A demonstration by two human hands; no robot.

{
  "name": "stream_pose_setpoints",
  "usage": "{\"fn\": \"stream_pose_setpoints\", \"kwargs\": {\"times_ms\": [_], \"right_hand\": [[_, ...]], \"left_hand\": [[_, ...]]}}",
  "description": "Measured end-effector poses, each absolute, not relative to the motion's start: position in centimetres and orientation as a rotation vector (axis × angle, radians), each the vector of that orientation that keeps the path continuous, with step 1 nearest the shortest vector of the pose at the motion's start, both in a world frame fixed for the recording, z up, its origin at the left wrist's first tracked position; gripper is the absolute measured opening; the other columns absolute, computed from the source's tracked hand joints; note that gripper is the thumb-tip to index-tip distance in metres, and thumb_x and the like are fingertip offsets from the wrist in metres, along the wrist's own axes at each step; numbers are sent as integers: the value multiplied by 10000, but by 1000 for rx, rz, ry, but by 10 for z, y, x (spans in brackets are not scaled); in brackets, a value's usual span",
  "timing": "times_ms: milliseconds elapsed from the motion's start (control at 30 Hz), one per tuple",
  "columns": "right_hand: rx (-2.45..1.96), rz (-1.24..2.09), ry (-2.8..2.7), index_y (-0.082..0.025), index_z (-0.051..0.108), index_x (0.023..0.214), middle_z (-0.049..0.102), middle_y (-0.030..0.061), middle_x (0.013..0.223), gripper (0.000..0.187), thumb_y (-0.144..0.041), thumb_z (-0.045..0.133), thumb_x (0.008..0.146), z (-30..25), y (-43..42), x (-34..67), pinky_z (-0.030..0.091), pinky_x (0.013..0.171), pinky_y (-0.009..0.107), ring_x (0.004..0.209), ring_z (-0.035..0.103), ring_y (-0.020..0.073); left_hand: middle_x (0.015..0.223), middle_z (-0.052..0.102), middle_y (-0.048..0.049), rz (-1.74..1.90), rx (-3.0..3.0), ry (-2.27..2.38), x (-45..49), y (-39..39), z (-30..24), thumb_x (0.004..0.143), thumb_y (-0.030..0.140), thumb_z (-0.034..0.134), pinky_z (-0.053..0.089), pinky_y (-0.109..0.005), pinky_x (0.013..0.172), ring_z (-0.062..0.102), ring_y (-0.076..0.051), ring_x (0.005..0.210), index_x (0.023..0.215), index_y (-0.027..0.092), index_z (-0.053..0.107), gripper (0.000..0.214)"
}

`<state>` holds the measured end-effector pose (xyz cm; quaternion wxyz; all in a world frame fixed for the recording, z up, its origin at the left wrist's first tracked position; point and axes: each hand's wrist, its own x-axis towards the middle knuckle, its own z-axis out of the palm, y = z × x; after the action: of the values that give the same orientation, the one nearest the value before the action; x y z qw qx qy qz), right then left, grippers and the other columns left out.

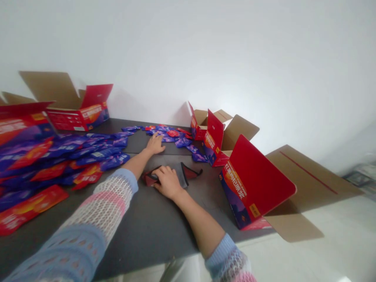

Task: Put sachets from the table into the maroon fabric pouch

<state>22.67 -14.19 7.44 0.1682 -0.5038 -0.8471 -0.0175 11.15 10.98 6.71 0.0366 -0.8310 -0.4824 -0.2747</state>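
Stretched out over the table, my left hand [155,144] has its fingers apart at the near edge of a loose pile of purple and red sachets [169,132]; whether the fingertips touch them I cannot tell. Closer to me, my right hand [168,182] is closed over a flat grey and reddish-brown item [182,177] with black edging and a thin dark tip at its right end. The hand covers part of it, so its kind is unclear. A large heap of the same purple and red sachets [96,154] lies to the left of my hands.
Open printed cartons, one at the front right [235,194], another behind it [213,143] and a small one farther back [197,127], line the right side. More open cartons [79,117] stand at the left rear. The dark table [147,231] meets a white wall [164,51].
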Motion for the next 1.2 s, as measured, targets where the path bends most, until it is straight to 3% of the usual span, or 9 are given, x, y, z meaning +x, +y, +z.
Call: {"fn": "stream_pose_setpoints", "kwargs": {"times_ms": [133,433,533,600,733,800,867,967,1200], "right_hand": [[-1430,-76,-2426,-295,580,1262,624,36,1236,382,-428,685,920,76,-143,225,415,867,383,1164,515,246],[-1432,-110,-2435,-289,580,1252,620,37,1235,360,-408,671,925,75,-142,224,425,868,394,1155,518,249],[-1419,-123,-2423,-285,588,1229,619,34,1218,346,-412,675,919,73,-142,223,438,862,405,1148,522,252],[-1415,-127,-2415,-284,590,1228,621,37,1210,338,-408,664,923,72,-142,223,445,860,410,1143,526,255],[-1420,-122,-2406,-283,591,1240,622,46,1210,333,-384,652,929,74,-143,221,450,870,413,1135,532,255],[-1422,-113,-2407,-289,588,1251,618,48,1221,339,-379,651,931,75,-144,221,449,881,414,1146,528,255],[-1421,-104,-2416,-293,578,1271,613,47,1234,361,-384,656,931,77,-144,223,453,881,417,1154,525,255],[-1420,-108,-2444,-291,572,1281,611,41,1241,388,-402,671,923,78,-146,224,462,877,417,1154,523,253],[-1411,-116,-2445,-294,595,1273,631,41,1236,346,-372,647,940,80,-147,225,439,886,385,1154,526,241]], "left_hand": [[1381,571,-310,-689,-2548,-1512,120,127,70,878,415,525,262,-634,1105,468,-460,1331,1336,38,598,599],[1178,709,-251,-462,-2630,-1383,133,122,94,801,272,602,236,-534,1123,584,-396,1219,1015,136,762,300],[983,754,-230,-416,-2666,-1340,135,101,99,800,322,618,323,-533,1049,656,-389,1077,835,159,777,231],[904,756,-213,-426,-2666,-1318,131,86,97,864,407,560,347,-548,1024,649,-398,1081,780,178,769,321],[1097,732,-226,-551,-2618,-1428,125,78,89,947,575,428,399,-536,985,554,-422,1230,1019,169,762,531],[1265,667,-249,-612,-2572,-1574,130,85,84,937,619,447,401,-543,971,496,-451,1290,1182,140,708,597],[1319,619,-286,-636,-2535,-1727,139,97,79,903,632,523,389,-558,960,497,-482,1274,1190,101,688,626],[1326,603,-292,-689,-2525,-1827,153,109,73,838,586,630,403,-573,955,532,-486,1241,1178,118,678,580],[1290,619,-165,-895,-2657,-1587,134,99,68,826,366,651,440,-473,1005,563,-339,1226,1235,181,548,461]]}}
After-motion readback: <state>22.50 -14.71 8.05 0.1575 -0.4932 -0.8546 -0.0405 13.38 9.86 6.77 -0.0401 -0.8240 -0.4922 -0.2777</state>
